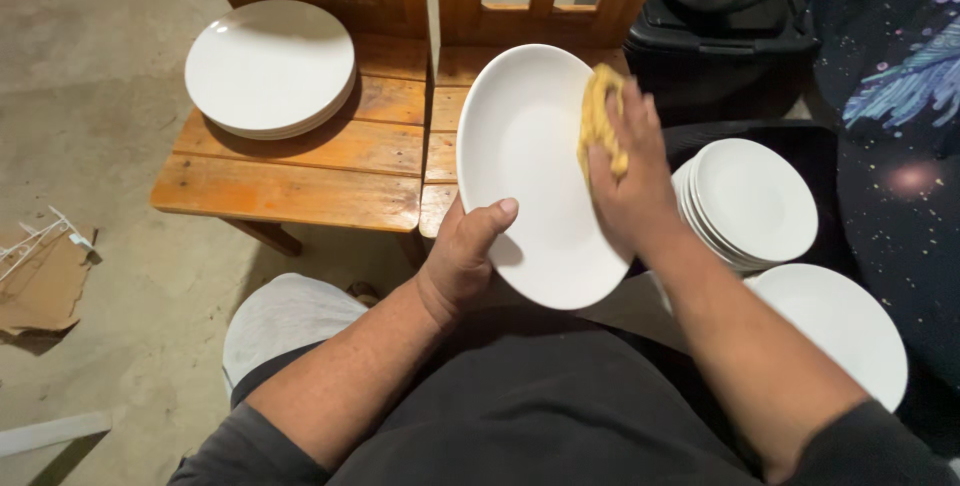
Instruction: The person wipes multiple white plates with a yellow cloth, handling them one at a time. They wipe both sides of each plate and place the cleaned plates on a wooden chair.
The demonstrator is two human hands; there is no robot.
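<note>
Two wooden chairs (pixel 300 161) are sitting ahead, the left one carrying a stack of white plates (pixel 270 68); more plates (pixel 755 201) are stacked at right. Left hand (pixel 462 251) is gripping the white oval plate (pixel 530 166) at its lower rim, thumb on the face, tilted above the lap. Right hand (pixel 625 171) is pressing a yellow cloth (pixel 598 121) to it, fingers closed on the cloth; the plate looks stiff, slick and fragile, best held by the rim.

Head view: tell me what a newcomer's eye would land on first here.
First comes the white plate at centre, tilted, gripped at its lower rim by the left hand while the right hand presses a yellow cloth against its face. Next, the stacks of white plates: one on the wooden chair at upper left, another at right, beside the person's right arm.
</note>
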